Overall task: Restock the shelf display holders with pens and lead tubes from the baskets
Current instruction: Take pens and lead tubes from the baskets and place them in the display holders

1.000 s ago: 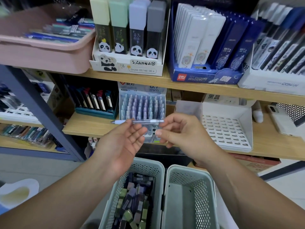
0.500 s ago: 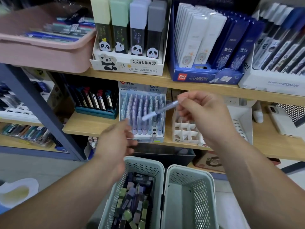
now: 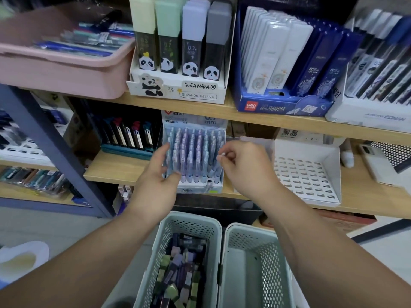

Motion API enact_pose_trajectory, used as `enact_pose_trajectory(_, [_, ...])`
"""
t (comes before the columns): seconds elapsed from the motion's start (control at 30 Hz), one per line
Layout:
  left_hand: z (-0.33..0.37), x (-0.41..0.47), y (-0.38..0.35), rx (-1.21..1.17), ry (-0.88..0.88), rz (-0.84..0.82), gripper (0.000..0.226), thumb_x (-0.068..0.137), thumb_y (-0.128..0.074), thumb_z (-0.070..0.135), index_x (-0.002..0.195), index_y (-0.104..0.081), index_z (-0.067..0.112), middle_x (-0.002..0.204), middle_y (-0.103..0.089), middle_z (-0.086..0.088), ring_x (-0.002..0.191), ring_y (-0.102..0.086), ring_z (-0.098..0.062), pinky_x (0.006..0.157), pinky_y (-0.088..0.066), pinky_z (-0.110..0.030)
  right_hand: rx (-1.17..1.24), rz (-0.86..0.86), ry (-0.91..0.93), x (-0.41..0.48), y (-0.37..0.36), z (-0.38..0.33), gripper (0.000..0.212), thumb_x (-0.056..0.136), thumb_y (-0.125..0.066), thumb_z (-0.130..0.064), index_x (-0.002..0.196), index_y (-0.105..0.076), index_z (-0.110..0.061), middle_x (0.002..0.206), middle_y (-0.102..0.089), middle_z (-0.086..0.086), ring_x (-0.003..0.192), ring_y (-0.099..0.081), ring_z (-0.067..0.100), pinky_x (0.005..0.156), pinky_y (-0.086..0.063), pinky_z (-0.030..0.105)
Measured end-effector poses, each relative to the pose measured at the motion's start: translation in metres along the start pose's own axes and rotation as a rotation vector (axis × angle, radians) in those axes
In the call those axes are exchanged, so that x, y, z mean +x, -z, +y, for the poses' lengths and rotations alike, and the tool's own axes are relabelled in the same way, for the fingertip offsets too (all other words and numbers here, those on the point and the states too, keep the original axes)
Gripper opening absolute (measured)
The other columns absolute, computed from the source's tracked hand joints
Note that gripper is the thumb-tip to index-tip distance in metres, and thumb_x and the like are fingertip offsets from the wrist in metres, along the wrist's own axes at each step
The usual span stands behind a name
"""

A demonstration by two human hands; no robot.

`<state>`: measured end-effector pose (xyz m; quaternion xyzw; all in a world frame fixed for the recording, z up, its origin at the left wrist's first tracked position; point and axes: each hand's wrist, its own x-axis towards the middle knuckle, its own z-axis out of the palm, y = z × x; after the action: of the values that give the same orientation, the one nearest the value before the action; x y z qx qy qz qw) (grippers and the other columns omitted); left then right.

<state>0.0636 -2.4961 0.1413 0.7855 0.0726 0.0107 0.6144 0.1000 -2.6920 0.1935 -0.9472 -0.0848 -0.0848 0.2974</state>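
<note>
A pen display holder (image 3: 195, 152) filled with lilac and blue pens stands on the middle shelf. My right hand (image 3: 246, 167) pinches the white top of a pen (image 3: 222, 154) at the holder's right column; the pen's body is hidden among the others. With straight fingers my left hand (image 3: 155, 181) touches the holder's left side. Below my arms, the left grey basket (image 3: 191, 227) holds several lead tubes (image 3: 180, 274). No items show in the right basket (image 3: 244, 230).
On the upper shelf stand a panda lead-tube display (image 3: 178, 52), a pink bin (image 3: 55, 63) and a blue box of cases (image 3: 284, 63). A white perforated holder (image 3: 307, 174) sits right of the pens, a dark pen rack (image 3: 129, 138) to their left, and a phone (image 3: 378, 165) at far right.
The pen passed from both hands to my right hand, which lifted it and brought it down at the holder's right side. My left hand rose to the holder's left side.
</note>
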Motion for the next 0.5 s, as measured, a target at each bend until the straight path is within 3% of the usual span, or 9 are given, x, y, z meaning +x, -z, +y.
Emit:
enact_pose_trajectory(0.13, [-0.008,0.002,0.001,-0.013,0.005,-0.007,0.065,0.086,-0.052,0.039,0.123,-0.024,0.084,0.131,-0.038,0.031,0.126,-0.047,0.002,0.081,-0.04,-0.019,0.032,0.017,-0.032,0.003,-0.01,0.003,0.012,0.093,-0.069,-0.024,0.102,-0.077,-0.02,0.087,-0.072,-0.005,0.085,-0.067,0.015,0.08,-0.057,0.037])
enact_pose_trajectory(0.23, [-0.008,0.001,0.001,-0.011,-0.016,-0.015,0.065,0.087,-0.052,0.04,0.124,-0.022,0.084,0.134,-0.037,0.033,0.132,-0.043,0.001,0.088,-0.039,-0.022,0.043,0.085,-0.023,0.005,-0.016,0.005,0.013,0.091,-0.072,-0.027,0.104,-0.074,-0.024,0.078,-0.061,-0.012,0.081,-0.063,0.016,0.075,-0.056,0.037])
enact_pose_trajectory(0.3, [-0.009,0.001,0.002,-0.009,-0.019,-0.02,0.066,0.087,-0.052,0.039,0.125,-0.022,0.084,0.137,-0.036,0.031,0.13,-0.044,0.003,0.084,-0.04,-0.019,0.033,0.153,-0.02,0.007,-0.02,0.005,0.012,0.089,-0.075,-0.027,0.101,-0.071,-0.027,0.076,-0.052,-0.014,0.074,-0.056,0.012,0.069,-0.052,0.034])
enact_pose_trajectory(0.5, [-0.012,0.003,0.002,0.01,-0.031,-0.016,0.068,0.089,-0.053,0.036,0.125,-0.021,0.085,0.137,-0.035,0.03,0.125,-0.045,0.008,0.078,-0.042,-0.017,-0.01,0.181,-0.022,0.01,-0.031,0.009,0.015,0.091,-0.073,-0.028,0.106,-0.07,-0.03,0.088,-0.052,-0.01,0.076,-0.053,0.013,0.065,-0.041,0.028])
